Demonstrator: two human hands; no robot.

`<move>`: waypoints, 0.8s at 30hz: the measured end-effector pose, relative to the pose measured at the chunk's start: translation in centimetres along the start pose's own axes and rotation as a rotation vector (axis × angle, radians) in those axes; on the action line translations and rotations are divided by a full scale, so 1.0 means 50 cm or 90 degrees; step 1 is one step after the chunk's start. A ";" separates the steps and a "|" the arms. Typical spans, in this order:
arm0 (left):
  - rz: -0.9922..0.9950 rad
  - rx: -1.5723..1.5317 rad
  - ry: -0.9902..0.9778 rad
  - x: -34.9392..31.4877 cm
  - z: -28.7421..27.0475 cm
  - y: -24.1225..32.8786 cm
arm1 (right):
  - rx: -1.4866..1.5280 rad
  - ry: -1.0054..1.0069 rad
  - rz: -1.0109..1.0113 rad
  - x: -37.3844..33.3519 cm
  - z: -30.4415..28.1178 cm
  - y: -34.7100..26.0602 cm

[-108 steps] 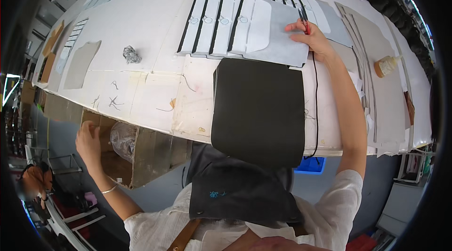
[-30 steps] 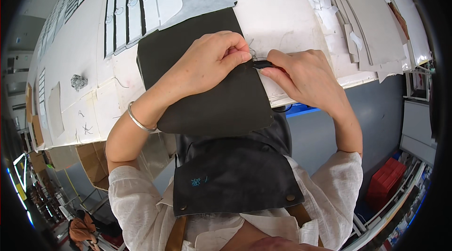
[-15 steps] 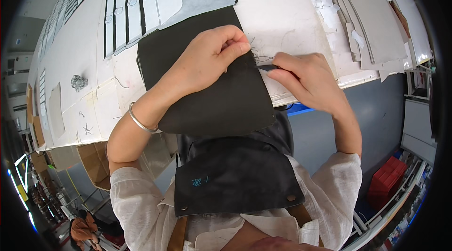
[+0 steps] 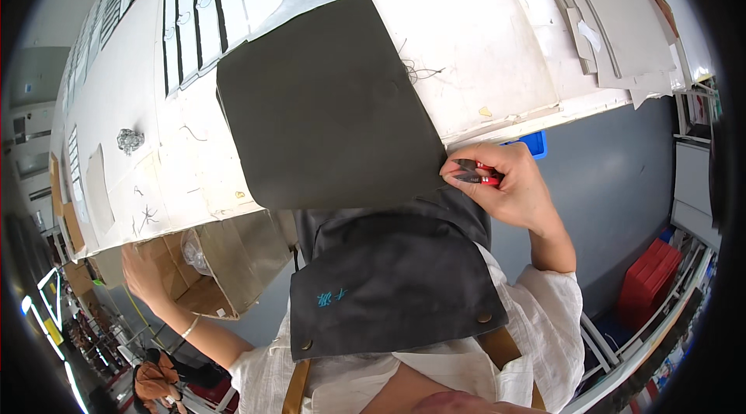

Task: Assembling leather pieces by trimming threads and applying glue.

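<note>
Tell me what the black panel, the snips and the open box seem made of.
Black panel: perhaps leather or faux leather; smooth, matte surface.
Snips: dark, pointed blades, probably metal; red handles perhaps plastic.
Open box: likely cardboard; dull brown, flat walls.

Left hand [image 4: 144, 276] low, outstretched — right hand [image 4: 519, 190] curled, the 2 well apart

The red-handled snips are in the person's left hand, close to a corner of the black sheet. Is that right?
Not quite: the red-handled snips are in the right hand, as the head view shows. They are close to a corner of the black sheet. The left hand is beside the open cardboard box.
</note>
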State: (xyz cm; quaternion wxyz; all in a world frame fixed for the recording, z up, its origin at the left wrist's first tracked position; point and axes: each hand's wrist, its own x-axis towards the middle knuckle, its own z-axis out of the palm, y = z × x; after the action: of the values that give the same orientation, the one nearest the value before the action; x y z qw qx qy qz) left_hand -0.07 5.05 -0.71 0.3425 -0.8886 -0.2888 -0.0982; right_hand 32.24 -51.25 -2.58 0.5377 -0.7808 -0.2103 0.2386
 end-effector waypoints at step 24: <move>0.593 -0.675 -0.286 0.307 -0.512 0.768 | -0.100 0.014 -0.341 0.023 0.022 -0.051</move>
State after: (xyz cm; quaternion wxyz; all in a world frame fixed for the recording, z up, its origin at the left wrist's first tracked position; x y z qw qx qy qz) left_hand 35.32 -28.13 2.92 -0.1940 -0.9639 0.1416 0.1150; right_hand 32.31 -48.93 -0.66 0.5215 -0.7394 -0.4212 0.0628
